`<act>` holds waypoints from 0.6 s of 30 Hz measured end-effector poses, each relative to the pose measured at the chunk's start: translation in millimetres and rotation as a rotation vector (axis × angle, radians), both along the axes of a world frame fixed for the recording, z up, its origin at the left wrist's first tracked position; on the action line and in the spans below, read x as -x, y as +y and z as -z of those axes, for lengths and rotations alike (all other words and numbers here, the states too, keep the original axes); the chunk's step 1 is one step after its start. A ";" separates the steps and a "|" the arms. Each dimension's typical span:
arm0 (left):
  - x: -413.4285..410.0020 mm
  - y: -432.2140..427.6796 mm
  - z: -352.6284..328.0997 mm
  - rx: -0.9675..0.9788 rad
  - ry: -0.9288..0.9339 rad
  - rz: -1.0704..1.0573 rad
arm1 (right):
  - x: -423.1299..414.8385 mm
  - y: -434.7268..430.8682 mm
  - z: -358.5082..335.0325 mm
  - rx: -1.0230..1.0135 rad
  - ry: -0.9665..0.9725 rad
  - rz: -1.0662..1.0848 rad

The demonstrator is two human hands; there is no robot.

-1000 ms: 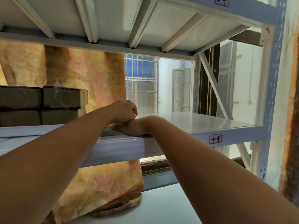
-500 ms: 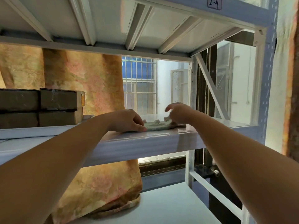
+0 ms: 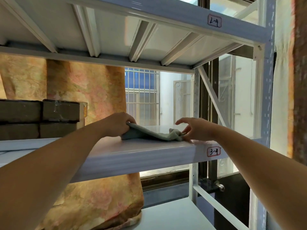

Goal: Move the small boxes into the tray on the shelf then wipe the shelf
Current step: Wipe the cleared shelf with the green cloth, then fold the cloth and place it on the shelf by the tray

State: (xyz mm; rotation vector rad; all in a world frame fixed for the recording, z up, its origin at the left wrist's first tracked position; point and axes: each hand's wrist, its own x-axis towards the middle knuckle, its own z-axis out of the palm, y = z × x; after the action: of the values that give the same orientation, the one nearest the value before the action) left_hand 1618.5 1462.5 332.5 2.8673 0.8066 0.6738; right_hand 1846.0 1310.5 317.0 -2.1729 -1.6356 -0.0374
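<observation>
Left hand: fingers curled round one end of the cloth, lifting that end a little off the shelf; forearm reaches in from lower left, palm down.
Right hand: fingers spread and loose, thumb and fingertips just touching the bunched far end of the cloth; cannot tell if it pinches. Forearm comes in from lower right.
Cloth: grey-green, soft, nubbly, rumpled; stretched between the two hands, lying on the front part of the shelf.
Shelf: white metal board, glossy, rounded front lip; a handwritten tag "3-4" sits on the lip below the right hand.
Small boxes: brown card, taped, stacked two high at the left of the same shelf, well apart from the cloth.
Tray: only a pale low rim shows under the boxes, partly hidden by the left forearm.
Behind: orange flowered curtain behind the boxes; barred window beyond the cloth.
Above: ribbed underside of the upper shelf, tagged "2-4".
</observation>
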 end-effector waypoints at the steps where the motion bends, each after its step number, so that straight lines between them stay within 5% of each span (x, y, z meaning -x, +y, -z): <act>1: 3.6 3.2 -2.5 0.067 -0.067 0.006 | -0.4 0.2 -1.1 -0.010 -0.039 0.000; 9: 35.9 25.4 -31.3 0.335 -0.637 -0.013 | -1.4 -4.3 -31.8 -0.329 0.153 -0.107; 18: 53.6 27.1 -43.2 0.747 -0.968 0.152 | 25.9 16.5 -52.8 -0.629 0.793 -0.163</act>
State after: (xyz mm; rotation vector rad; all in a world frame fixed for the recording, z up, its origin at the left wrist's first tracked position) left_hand 1564.9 1489.6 375.7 1.6176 0.4979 1.2342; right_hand 1820.0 1327.0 369.8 -1.3150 -1.1172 0.2824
